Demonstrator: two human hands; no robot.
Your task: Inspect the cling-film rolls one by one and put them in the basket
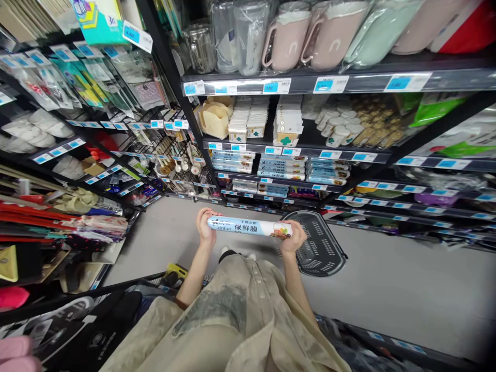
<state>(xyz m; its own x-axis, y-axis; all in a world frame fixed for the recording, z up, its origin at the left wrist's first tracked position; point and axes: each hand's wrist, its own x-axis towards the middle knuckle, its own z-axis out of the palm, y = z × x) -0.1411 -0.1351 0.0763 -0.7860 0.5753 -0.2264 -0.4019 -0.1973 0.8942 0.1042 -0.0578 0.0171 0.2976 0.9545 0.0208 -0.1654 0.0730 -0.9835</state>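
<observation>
A long blue and white box of cling film [250,227] is held level in front of my body, its printed face turned up toward me. My left hand [206,226] is wrapped round the box's left end. Round the right end, beside the printed fruit, my right hand [294,238] is closed too. Similar boxes lie in stacks on the shelf ahead, among them a middle stack of cling film boxes [281,168].
On the floor by my right hand stands a dark shopping basket [323,248]. Pink mugs [289,39] line the upper shelf [364,75]. Hanging kitchen tools [182,160] and white bowls [33,126] are at left. Black slippers [96,330] hang close behind at lower left.
</observation>
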